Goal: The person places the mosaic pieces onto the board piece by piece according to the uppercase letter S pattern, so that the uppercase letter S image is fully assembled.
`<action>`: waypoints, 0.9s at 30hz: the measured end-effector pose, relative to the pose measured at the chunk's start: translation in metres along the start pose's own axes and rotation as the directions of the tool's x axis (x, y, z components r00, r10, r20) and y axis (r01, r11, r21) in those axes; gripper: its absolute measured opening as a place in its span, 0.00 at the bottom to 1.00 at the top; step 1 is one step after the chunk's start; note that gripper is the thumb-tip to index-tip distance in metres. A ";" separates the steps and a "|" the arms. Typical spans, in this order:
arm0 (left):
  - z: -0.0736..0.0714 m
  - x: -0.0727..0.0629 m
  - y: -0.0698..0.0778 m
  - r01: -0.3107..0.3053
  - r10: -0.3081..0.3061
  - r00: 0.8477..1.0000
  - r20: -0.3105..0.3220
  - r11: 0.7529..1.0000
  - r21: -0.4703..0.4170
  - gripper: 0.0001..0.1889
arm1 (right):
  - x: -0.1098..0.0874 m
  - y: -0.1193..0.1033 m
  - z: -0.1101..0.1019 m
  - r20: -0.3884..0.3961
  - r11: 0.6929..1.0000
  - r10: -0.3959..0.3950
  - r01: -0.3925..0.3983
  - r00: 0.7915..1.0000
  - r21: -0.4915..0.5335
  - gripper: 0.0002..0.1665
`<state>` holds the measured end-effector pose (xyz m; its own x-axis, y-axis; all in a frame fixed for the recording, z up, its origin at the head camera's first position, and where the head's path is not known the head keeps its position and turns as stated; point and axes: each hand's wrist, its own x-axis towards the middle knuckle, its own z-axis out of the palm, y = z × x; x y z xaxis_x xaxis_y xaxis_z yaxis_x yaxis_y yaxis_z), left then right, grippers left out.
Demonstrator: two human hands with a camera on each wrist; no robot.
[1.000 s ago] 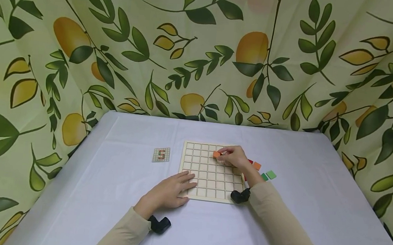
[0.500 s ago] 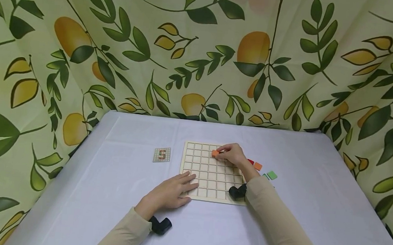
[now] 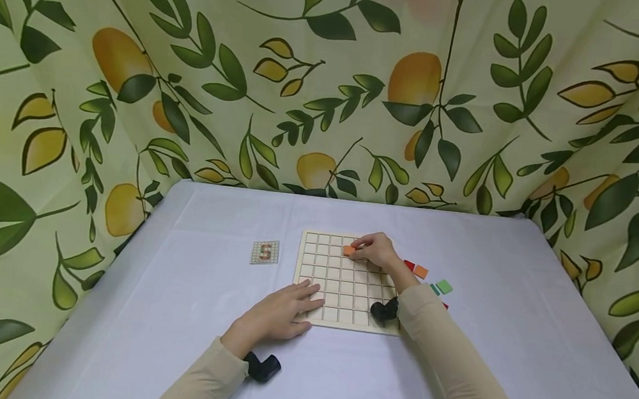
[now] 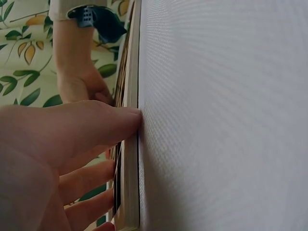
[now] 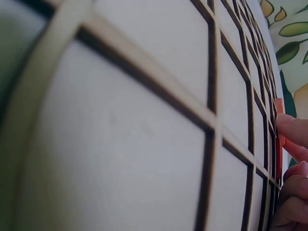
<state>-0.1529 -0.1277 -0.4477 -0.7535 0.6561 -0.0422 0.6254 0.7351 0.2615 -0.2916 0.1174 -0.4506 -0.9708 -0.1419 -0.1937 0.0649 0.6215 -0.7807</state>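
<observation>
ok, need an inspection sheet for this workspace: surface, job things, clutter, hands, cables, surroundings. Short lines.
Surface: table covered in white cloth.
Job things: grid board; orange tile at its far part; small patterned card left of the board; loose tiles in red, orange and green to its right, partly hidden by the right sleeve.
Clutter: nothing seen.
Left hand: fingers spread on the board's near left corner, thumb at its near edge.
Right hand: pinches the orange tile; whether it is seated, cannot tell.
Cables: nothing seen.
Surroundings: leaf-and-fruit curtain behind the table and at both sides.

Between left hand (image 3: 282,310) and right hand (image 3: 377,250), the board (image 3: 333,287) lies free.
</observation>
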 end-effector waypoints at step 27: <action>-0.001 0.000 0.001 -0.010 0.010 1.000 -0.014 1.000 0.004 0.26 | -0.005 -0.002 -0.001 -0.007 0.998 0.028 -0.027 1.000 0.059 0.18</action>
<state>-0.1525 -0.1272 -0.4465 -0.7499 0.6610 -0.0258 0.6338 0.7292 0.2581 -0.2870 0.1178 -0.4479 -0.9701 -0.1193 -0.2113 0.1050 0.5786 -0.8088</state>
